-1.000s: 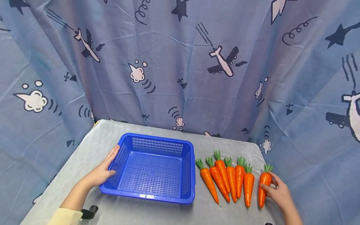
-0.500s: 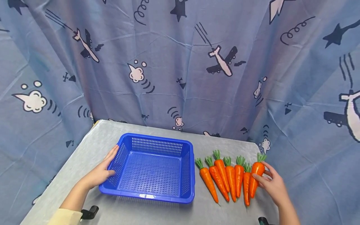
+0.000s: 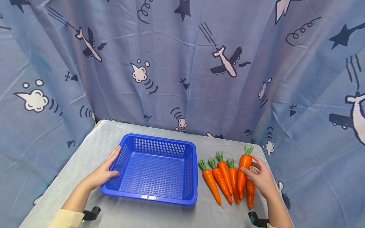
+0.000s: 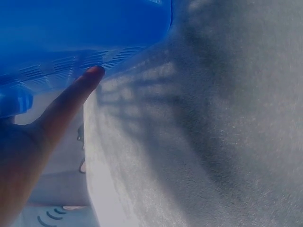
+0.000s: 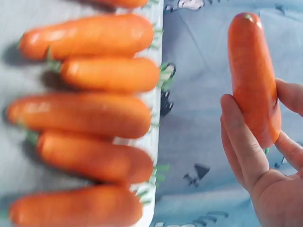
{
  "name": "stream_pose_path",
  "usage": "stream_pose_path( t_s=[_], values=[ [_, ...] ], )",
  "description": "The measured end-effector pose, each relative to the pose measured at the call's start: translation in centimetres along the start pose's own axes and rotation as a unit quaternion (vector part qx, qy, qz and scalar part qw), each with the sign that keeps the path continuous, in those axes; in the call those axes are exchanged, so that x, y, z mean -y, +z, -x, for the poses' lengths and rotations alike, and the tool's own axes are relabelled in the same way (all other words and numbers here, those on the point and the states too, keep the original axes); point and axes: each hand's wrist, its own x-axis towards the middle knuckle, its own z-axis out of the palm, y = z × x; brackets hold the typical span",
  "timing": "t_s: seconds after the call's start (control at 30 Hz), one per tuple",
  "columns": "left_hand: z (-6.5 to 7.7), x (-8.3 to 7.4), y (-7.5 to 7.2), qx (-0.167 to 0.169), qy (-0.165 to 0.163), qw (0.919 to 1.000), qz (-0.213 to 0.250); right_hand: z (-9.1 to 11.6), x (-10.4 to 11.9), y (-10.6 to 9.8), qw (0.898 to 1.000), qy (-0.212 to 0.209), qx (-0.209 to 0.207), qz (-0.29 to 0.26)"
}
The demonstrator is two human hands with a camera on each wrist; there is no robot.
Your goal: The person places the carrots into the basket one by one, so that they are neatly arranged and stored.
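On the left, a blue plastic basket [image 3: 155,174] with slotted walls sits on the table. My left hand [image 3: 104,171] rests against its left side, fingers straight along the rim. In the left wrist view a straight finger [image 4: 71,101] touches the slotted wall. On the right, my right hand [image 3: 262,175] grips an orange carrot [image 3: 243,172] with a green top, thumb on one side and fingers on the other. It is raised over the row of carrots [image 3: 223,179], hiding part of them. In the right wrist view the held carrot [image 5: 253,71] stands apart from the others.
The carrots lie side by side, tops toward the back, right of the basket on a grey-white table [image 3: 171,217]. A blue patterned curtain [image 3: 171,79] hangs close behind the table and around both sides.
My right hand has lifted the rightmost carrot and carried it left, over the other carrots. The left hand and the basket have stayed in place.
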Motion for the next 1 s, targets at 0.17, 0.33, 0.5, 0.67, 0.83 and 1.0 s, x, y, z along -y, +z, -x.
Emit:
stream_pose_path(
  t_s=[0.17, 0.33, 0.5, 0.67, 0.83, 1.0],
  values=[
    [-0.1, 0.0, -0.1, 0.000, -0.003, 1.0000, -0.002, -0.4, 2.2, 1.6, 0.999, -0.015, 0.016, -0.037],
    [0.0, -0.1, -0.1, -0.001, 0.003, 0.9999, -0.013, -0.8, 4.3, 3.2, 0.995, -0.032, 0.041, -0.079],
    [0.1, -0.2, 0.0, -0.002, 0.012, 0.9998, -0.017, -1.1, 5.8, 4.8, 0.992, -0.052, 0.060, -0.102],
    [0.1, -0.3, 0.0, -0.002, 0.005, 0.9999, -0.015, -1.4, 7.0, 6.9, 0.986, -0.075, 0.079, -0.129],
    [0.0, -0.1, -0.1, 0.001, 0.004, 0.9999, -0.012, -1.5, 8.8, 9.1, 0.983, -0.090, 0.089, -0.136],
    [0.1, -0.1, 0.0, 0.003, 0.000, 1.0000, -0.005, -1.9, 10.5, 11.0, 0.981, -0.088, 0.100, -0.142]
  ],
)
